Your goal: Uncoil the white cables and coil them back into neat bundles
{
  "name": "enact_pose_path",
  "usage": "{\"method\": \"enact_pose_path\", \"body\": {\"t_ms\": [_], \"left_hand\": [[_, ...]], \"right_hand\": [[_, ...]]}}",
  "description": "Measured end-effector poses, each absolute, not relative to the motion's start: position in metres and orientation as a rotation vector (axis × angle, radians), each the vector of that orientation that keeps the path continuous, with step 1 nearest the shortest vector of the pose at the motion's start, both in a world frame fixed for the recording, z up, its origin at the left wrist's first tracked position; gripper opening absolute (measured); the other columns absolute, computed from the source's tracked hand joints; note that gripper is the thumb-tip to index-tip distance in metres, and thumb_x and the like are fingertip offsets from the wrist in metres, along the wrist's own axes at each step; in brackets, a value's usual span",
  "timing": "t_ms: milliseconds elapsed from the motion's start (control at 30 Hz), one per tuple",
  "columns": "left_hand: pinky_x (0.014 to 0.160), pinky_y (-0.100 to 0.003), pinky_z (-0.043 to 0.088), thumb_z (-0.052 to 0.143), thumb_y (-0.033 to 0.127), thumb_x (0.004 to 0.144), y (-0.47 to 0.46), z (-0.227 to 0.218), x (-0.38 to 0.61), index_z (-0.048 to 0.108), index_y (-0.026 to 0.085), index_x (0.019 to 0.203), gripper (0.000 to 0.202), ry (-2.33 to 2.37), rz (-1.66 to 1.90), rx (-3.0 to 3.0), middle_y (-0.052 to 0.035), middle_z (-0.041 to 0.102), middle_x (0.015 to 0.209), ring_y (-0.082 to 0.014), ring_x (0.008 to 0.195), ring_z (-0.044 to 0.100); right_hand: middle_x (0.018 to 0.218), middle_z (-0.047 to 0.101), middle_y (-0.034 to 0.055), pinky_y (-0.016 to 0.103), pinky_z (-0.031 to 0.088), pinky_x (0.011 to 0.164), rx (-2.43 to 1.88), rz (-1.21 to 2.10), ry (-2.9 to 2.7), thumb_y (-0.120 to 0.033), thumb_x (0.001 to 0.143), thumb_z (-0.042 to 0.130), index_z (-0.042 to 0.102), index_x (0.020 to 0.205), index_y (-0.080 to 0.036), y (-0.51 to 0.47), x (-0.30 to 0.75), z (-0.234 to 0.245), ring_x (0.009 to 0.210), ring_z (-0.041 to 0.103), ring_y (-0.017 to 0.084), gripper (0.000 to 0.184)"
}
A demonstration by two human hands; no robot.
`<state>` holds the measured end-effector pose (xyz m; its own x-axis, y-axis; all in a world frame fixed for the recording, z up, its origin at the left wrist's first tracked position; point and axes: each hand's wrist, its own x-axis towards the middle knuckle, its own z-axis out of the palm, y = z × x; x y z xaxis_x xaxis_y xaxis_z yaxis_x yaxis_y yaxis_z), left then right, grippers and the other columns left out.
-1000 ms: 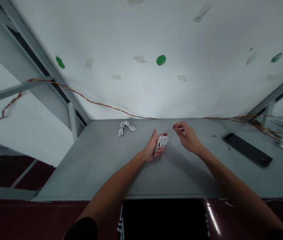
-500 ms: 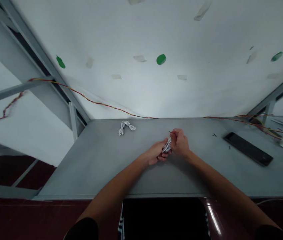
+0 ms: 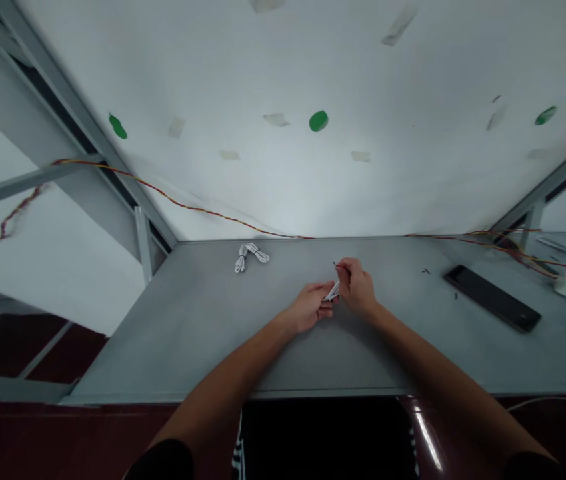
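Note:
My left hand is closed around a bundled white cable above the middle of the grey table. Close on its right, my right hand pinches a thin dark tie, whose tip sticks out past the fingertips. Part of the white bundle is hidden behind the fingers of both hands. A second white cable bundle, folded and tied in the middle, lies to the left near the back of the table.
On the right lies a black phone, with small dark tie scraps beside it. Red and yellow twisted wires run along the back edge. A white panel with green stickers rises behind, and metal posts stand at the side.
Both hands stay together over the table with the white cable. The left fingers have shifted slightly around the bundle, and less of it shows now. The whole view has moved a little.

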<state>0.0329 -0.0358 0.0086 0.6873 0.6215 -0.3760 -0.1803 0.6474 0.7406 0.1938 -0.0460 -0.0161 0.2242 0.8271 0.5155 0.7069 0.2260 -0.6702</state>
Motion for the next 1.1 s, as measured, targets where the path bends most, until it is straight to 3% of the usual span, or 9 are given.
{"method": "enact_pose_path", "body": {"t_ms": [167, 267, 433, 567, 767, 933, 1100], "left_hand": [[0.053, -0.021, 0.036, 0.06, 0.066, 0.097, -0.032, 0.014, 0.029, 0.066, 0.015, 0.103, 0.052, 0.553, 0.428, 0.633, -0.0052, 0.064, 0.086, -0.0098, 0.059, 0.047], [0.056, -0.024, 0.04, 0.067, 0.061, 0.095, -0.034, 0.016, 0.027, 0.067, 0.014, 0.099, 0.047, 0.529, 0.403, 0.669, -0.0069, 0.065, 0.089, -0.0117, 0.063, 0.051], [0.057, -0.022, 0.033, 0.088, 0.048, 0.08, -0.041, 0.019, 0.027, 0.066, 0.013, 0.087, 0.042, 0.518, 0.454, 0.752, -0.0057, 0.061, 0.085, -0.0085, 0.064, 0.039], [0.056, -0.021, 0.026, 0.094, 0.05, 0.071, -0.042, 0.017, 0.03, 0.059, 0.014, 0.077, 0.05, 0.55, 0.532, 0.798, 0.0021, 0.046, 0.075, -0.0065, 0.063, 0.031], [0.055, -0.022, 0.027, 0.086, 0.046, 0.079, -0.034, 0.01, 0.03, 0.058, 0.015, 0.074, 0.042, 0.672, 0.661, 0.864, 0.0031, 0.042, 0.071, -0.0068, 0.06, 0.03], [0.056, -0.021, 0.028, 0.085, 0.044, 0.079, -0.03, 0.01, 0.027, 0.056, 0.014, 0.072, 0.043, 0.653, 0.713, 0.822, 0.0021, 0.044, 0.072, -0.0063, 0.061, 0.031], [0.055, -0.021, 0.029, 0.083, 0.034, 0.083, -0.029, 0.014, 0.025, 0.061, 0.012, 0.078, 0.031, 0.626, 0.727, 0.766, 0.0008, 0.046, 0.073, -0.0061, 0.061, 0.032]], "right_hand": [[0.085, 0.069, 0.0063, 0.035, 0.053, 0.067, -1.508, 0.105, -1.39, -0.052, 0.099, 0.046, 0.057, 0.098, -0.026, -0.048, 0.2, -0.02, 0.066, 0.062, 0.02, 0.028], [0.085, 0.07, 0.0078, 0.038, 0.056, 0.072, -1.492, 0.037, -1.409, -0.051, 0.099, 0.044, 0.057, 0.094, -0.027, -0.048, 0.205, -0.023, 0.073, 0.066, 0.023, 0.028], [0.079, 0.069, 0.0072, 0.036, 0.056, 0.069, -1.378, 0.003, -1.64, -0.046, 0.098, 0.046, 0.057, 0.085, -0.029, -0.046, 0.211, -0.024, 0.073, 0.068, 0.022, 0.024], [0.083, 0.07, 0.0069, 0.036, 0.056, 0.071, -1.329, 0.027, -1.655, -0.042, 0.097, 0.051, 0.059, 0.089, -0.028, -0.046, 0.204, -0.018, 0.075, 0.069, 0.021, 0.018], [0.095, 0.074, 0.0084, 0.037, 0.059, 0.078, -1.302, 0.211, -1.181, -0.051, 0.098, 0.058, 0.06, 0.098, -0.024, -0.044, 0.198, 0.001, 0.083, 0.073, 0.021, 0.027], [0.078, 0.073, 0.005, 0.037, 0.06, 0.076, -1.352, 0.45, -1.009, -0.061, 0.085, 0.071, 0.064, 0.093, -0.022, -0.034, 0.211, -0.001, 0.074, 0.072, 0.021, 0.041], [0.079, 0.075, 0.0037, 0.037, 0.06, 0.07, -1.326, 0.66, -1.049, -0.058, 0.074, 0.08, 0.069, 0.088, -0.022, -0.031, 0.206, -0.016, 0.07, 0.07, 0.02, 0.041]]}}
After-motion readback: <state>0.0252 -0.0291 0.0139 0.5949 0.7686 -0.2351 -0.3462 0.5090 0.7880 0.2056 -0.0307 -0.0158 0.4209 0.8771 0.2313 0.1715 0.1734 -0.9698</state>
